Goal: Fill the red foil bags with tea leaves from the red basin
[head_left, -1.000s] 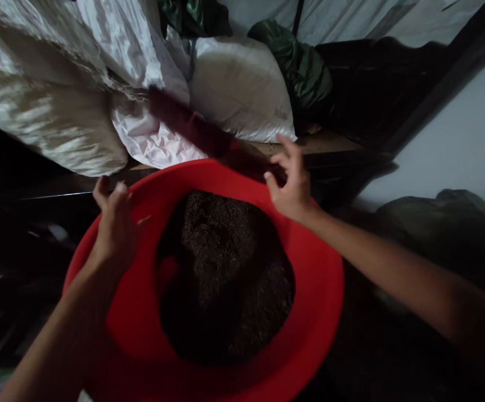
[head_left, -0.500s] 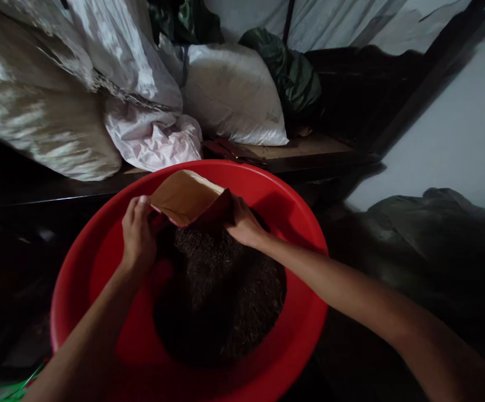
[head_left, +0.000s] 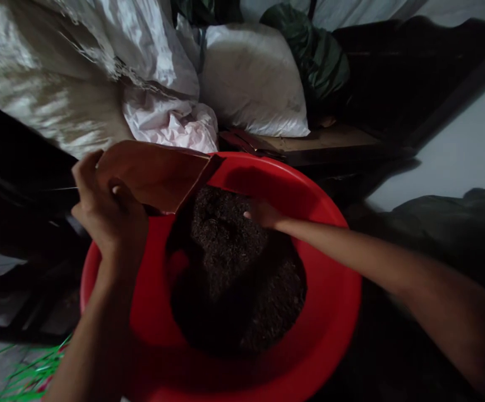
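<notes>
A big red plastic basin (head_left: pixel 330 312) fills the lower middle of the view and holds a dark brown heap of fine loose material (head_left: pixel 234 268). My left hand (head_left: pixel 108 209) is closed on a brown paper bag (head_left: pixel 154 173), held tilted over the basin's far left rim. My right hand (head_left: pixel 261 214) rests on top of the dark heap near its far side, fingers pointing left and partly sunk in; whether they hold any of it is hidden.
Full white woven sacks (head_left: pixel 250 78) and a crumpled white plastic bag (head_left: pixel 171 120) are piled behind the basin on a low wooden board (head_left: pixel 321 142). A dark green bag (head_left: pixel 317 56) sits behind. Green strands (head_left: pixel 28 371) lie at lower left. A dark bundle (head_left: pixel 455 223) lies at right.
Both hands were empty a second ago, then held the paper bag together over the heap. Now my left hand alone holds it, lifted up and left, while my right hand rests on the heap.
</notes>
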### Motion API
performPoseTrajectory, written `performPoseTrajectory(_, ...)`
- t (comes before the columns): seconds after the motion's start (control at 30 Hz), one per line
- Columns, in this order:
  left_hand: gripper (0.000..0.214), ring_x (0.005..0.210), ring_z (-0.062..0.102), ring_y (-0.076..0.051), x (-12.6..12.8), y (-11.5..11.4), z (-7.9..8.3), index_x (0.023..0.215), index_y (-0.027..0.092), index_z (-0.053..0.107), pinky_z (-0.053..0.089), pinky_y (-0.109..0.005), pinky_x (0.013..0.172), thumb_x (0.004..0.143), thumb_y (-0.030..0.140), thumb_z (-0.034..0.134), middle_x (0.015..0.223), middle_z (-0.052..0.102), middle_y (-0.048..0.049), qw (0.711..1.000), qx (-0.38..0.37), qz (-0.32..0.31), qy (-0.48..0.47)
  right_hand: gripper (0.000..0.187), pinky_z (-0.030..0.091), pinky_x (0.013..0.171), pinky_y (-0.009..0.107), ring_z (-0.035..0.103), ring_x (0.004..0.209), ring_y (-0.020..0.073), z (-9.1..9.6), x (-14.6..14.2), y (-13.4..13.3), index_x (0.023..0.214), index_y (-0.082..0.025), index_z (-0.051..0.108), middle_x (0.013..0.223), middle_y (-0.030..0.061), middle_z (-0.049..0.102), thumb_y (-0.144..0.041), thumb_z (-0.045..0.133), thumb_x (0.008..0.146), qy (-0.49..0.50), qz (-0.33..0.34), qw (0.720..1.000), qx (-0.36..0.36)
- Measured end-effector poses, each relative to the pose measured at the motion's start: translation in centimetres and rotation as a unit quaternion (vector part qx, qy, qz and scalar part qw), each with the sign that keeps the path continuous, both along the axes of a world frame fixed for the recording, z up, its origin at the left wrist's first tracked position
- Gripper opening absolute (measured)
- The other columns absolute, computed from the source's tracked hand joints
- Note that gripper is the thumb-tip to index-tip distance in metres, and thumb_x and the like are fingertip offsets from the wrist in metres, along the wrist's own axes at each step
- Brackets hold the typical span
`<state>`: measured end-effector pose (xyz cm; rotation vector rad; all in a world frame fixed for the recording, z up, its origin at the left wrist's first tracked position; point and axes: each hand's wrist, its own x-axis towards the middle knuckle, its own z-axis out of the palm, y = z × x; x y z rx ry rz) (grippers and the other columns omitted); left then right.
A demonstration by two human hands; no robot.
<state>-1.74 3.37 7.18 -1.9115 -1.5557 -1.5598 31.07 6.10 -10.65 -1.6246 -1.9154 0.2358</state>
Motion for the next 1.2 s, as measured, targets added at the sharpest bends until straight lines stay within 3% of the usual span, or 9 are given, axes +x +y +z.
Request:
performPoseTrajectory(0.1, 0.049, 0.101, 0.072, -0.025, -0.1, 0.0, -0.3, 0.139, 0.021, 0.046, 0.055, -0.043, 0.088, 0.092, 0.009, 0.049, 0.124, 0.066, -0.0069, 1.000, -0.004, 0.010, 0.003, 0.057, 0.032, 0.128, 0.054, 0.037, 0.156, 0.0343, 0.2, -5.5, 3.0, 0.149, -0.027, 0.060, 0.164, 0.0099, 0.048, -0.047, 0.070, 0.097, -0.093, 0.117, 0.984, -0.094)
performPoseTrajectory(0.2, 0.041, 0.093, 0.071, -0.023, -0.1, 0.5, -0.9, 0.135, 0.022, 0.046, 0.053, -0.045, 0.083, 0.095, 0.012, 0.044, 0.110, 0.067, -0.0040, 0.999, -0.030, 0.026, 0.019, 0.076, 0.029, 0.123, 0.071, 0.011, 0.162, 0.0493, 0.6, -12.7, 5.7, 0.161, -0.042, 0.043, 0.179, 0.0070, 0.014, -0.074, 0.060, 0.095, -0.123, 0.141, 0.954, -0.236)
performPoseTrajectory(0.27, 0.028, 0.092, 0.071, -0.024, -0.3, 1.0, -1.2, 0.118, 0.023, 0.058, 0.054, -0.047, 0.084, 0.095, 0.014, 0.045, 0.098, 0.069, -0.0045, 0.997, -0.038, 0.043, 0.053, 0.086, 0.036, 0.116, 0.075, 0.012, 0.159, 0.0573, 0.4, -16.5, 6.1, 0.159, -0.043, 0.046, 0.178, 0.0097, 0.010, -0.078, 0.070, 0.084, -0.134, 0.145, 0.937, -0.289)
performPoseTrajectory(0.37, 0.033, 0.106, 0.073, -0.024, -0.5, 1.5, -1.5, 0.111, 0.023, 0.068, 0.057, -0.043, 0.094, 0.093, 0.011, 0.044, 0.111, 0.076, -0.0058, 0.993, -0.045, -0.003, 0.106, 0.085, 0.050, 0.106, 0.070, 0.033, 0.149, 0.0577, -0.1, -19.2, 3.9, 0.153, -0.039, 0.056, 0.170, 0.0134, 0.027, -0.059, 0.086, 0.075, -0.201, 0.194, 0.924, -0.261)
performPoseTrajectory(0.5, 0.052, 0.118, 0.072, -0.020, 0.1, 1.5, -3.0, 0.135, 0.014, 0.066, 0.057, -0.035, 0.104, 0.087, 0.007, 0.048, 0.137, 0.073, -0.0060, 0.985, -0.088, -0.087, 0.119, 0.062, 0.058, 0.096, 0.056, 0.060, 0.126, 0.0450, 0.4, -19.1, -1.3, 0.142, -0.031, 0.065, 0.151, 0.0161, 0.048, -0.041, 0.078, 0.083, -0.239, 0.181, 0.936, -0.184)
performPoseTrajectory(0.7, 0.052, 0.117, 0.074, -0.027, 2.2, 0.6, -5.3, 0.138, 0.022, 0.068, 0.060, -0.038, 0.100, 0.090, 0.012, 0.049, 0.144, 0.070, -0.0081, 0.966, -0.153, -0.150, 0.148, 0.043, 0.058, 0.094, 0.049, 0.069, 0.112, 0.0335, 3.2, -17.2, -7.3, 0.126, -0.033, 0.072, 0.139, 0.0131, 0.055, -0.044, 0.075, 0.085, -0.251, 0.224, 0.924, -0.184)
performPoseTrajectory(0.8, 0.052, 0.116, 0.075, -0.029, 2.1, 0.4, -5.0, 0.138, 0.024, 0.068, 0.060, -0.040, 0.100, 0.090, 0.013, 0.051, 0.146, 0.068, -0.0080, 0.965, -0.149, -0.146, 0.159, 0.043, 0.061, 0.084, 0.043, 0.072, 0.099, 0.0282, 4.5, -16.0, -10.0, 0.124, -0.036, 0.073, 0.133, 0.0094, 0.059, -0.051, 0.076, 0.085, -0.244, 0.285, 0.895, -0.243)
performPoseTrajectory(1.03, 0.048, 0.116, 0.075, -0.032, 0.2, 0.9, -2.2, 0.133, 0.015, 0.072, 0.059, -0.046, 0.101, 0.089, 0.016, 0.051, 0.137, 0.073, -0.0108, 0.990, -0.091, -0.033, 0.104, 0.054, 0.065, 0.082, 0.046, 0.074, 0.107, 0.0354, 7.3, -14.7, -14.3, 0.140, -0.027, 0.069, 0.152, 0.0169, 0.054, -0.047, 0.071, 0.090, -0.278, 0.327, 0.879, -0.208)
performPoseTrajectory(1.2, 0.047, 0.111, 0.075, -0.030, 0.6, 0.5, -2.1, 0.135, 0.022, 0.072, 0.058, -0.046, 0.100, 0.090, 0.021, 0.055, 0.133, 0.076, -0.0034, 0.983, -0.125, -0.047, 0.129, 0.056, 0.065, 0.083, 0.055, 0.074, 0.110, 0.0400, 8.4, -14.4, -16.8, 0.146, -0.032, 0.062, 0.154, 0.0173, 0.054, -0.049, 0.067, 0.093, -0.243, 0.318, 0.901, -0.170)
